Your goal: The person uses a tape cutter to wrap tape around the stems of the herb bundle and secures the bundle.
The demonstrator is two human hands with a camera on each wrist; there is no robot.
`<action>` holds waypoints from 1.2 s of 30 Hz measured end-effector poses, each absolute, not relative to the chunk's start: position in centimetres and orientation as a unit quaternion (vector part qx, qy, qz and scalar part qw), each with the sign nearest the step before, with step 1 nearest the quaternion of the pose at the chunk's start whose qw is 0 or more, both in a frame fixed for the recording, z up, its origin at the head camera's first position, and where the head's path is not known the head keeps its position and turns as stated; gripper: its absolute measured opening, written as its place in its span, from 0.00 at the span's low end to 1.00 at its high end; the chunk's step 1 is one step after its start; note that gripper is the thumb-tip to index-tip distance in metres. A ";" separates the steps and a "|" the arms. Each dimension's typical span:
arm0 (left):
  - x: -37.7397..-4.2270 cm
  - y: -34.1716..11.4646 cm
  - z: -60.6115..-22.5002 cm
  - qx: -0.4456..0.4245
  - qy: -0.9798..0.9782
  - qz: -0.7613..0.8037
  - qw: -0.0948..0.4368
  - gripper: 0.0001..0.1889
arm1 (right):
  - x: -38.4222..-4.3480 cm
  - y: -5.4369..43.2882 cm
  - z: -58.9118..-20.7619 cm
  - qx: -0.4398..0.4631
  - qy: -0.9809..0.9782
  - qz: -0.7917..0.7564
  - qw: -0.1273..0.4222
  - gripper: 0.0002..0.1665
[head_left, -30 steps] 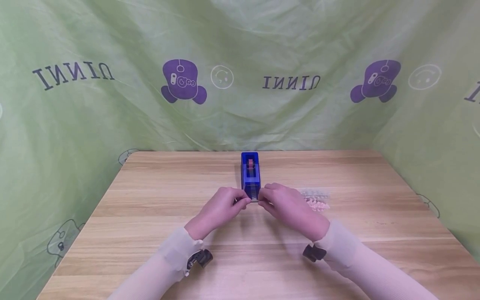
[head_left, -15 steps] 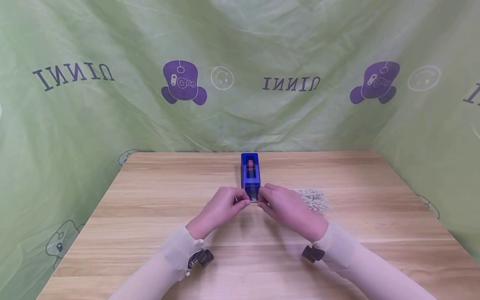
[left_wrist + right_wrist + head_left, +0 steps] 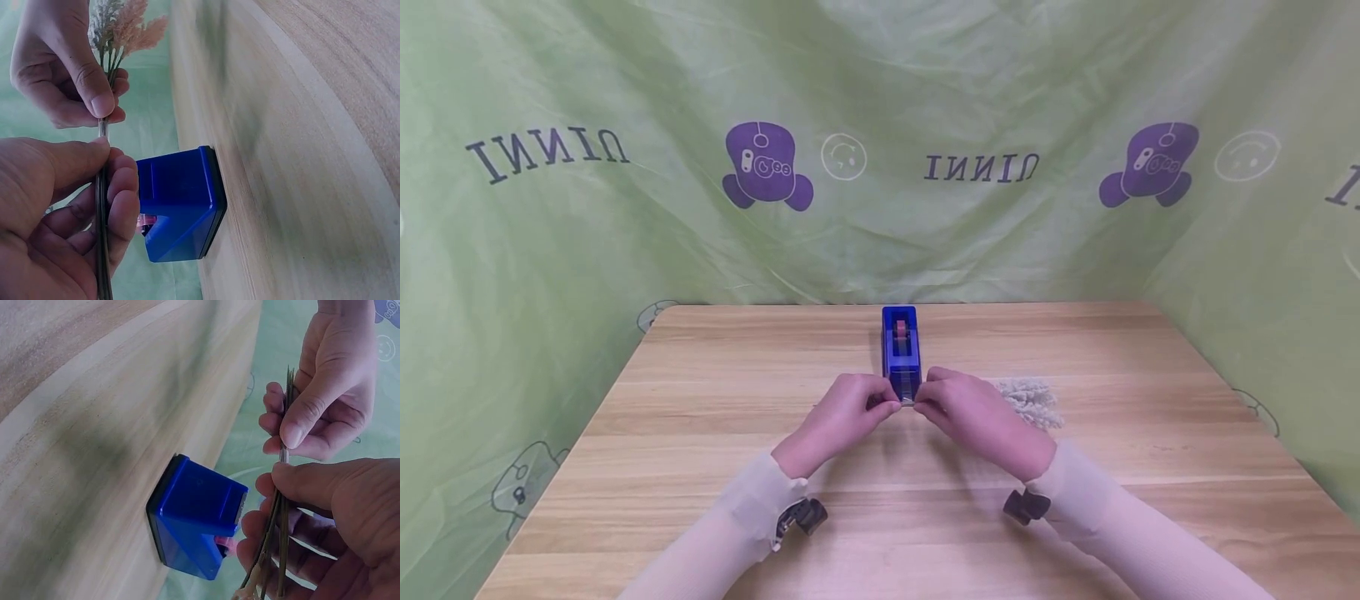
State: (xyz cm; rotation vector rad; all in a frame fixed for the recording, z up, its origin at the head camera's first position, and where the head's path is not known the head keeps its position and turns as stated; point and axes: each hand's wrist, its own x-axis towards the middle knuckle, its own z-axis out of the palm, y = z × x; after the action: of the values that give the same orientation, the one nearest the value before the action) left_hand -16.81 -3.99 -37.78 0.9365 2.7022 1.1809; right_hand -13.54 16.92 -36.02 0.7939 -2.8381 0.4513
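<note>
A bundle of dried pampas grass [image 3: 1032, 402] lies across both hands, its fluffy heads to the right. Grey and pink plumes show in the left wrist view. My left hand [image 3: 844, 417] pinches the bare stems [image 3: 103, 250] between thumb and fingers. Close beside it, my right hand [image 3: 977, 417] pinches the same stems nearer the plumes. Between the two thumbs a shiny clear band, like tape [image 3: 103, 128], wraps the stems. Just beyond the fingertips stands a blue tape dispenser [image 3: 901, 358] with a pink core.
The dispenser rests on a wood-grain table [image 3: 700, 358], its front end towards the hands. A green curtain [image 3: 880, 242] with purple printed figures hangs behind the table and along both sides.
The plumes have turned: pink showed beneath the grey a second ago, now only grey shows in the head view. Both hands stay almost in place, with slight finger shifts.
</note>
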 end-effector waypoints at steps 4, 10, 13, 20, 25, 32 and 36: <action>-16.8 -3.9 -37.8 0.303 0.873 0.382 0.019 0.05 | -13.7 16.8 -36.0 0.256 -0.951 0.156 0.081 0.03; -16.9 -3.9 -37.9 0.302 0.873 0.382 0.012 0.05 | -13.9 16.7 -36.1 0.252 -0.952 0.154 0.086 0.03; -17.0 -4.0 -38.0 0.304 0.872 0.383 0.013 0.06 | -14.0 16.7 -36.2 0.251 -0.952 0.151 0.092 0.03; -17.1 -3.9 -37.7 0.306 0.876 0.370 0.032 0.11 | -14.0 16.8 -36.2 0.251 -0.952 0.145 0.100 0.05; -17.1 -3.9 -37.7 0.302 0.879 0.368 0.036 0.09 | -14.1 16.7 -36.3 0.250 -0.953 0.138 0.099 0.09; -17.1 -3.8 -37.9 0.297 0.879 0.374 0.016 0.06 | -14.2 16.5 -36.4 0.235 -0.959 0.138 0.083 0.11; -17.2 -3.7 -38.0 0.301 0.877 0.375 0.003 0.05 | -14.2 16.6 -36.3 0.234 -0.959 0.150 0.060 0.11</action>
State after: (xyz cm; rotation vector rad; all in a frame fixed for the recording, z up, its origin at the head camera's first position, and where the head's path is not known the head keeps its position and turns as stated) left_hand -17.17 -3.72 -38.05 0.9448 2.7489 1.1747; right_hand -14.21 16.57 -36.27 0.7070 -2.9029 0.4527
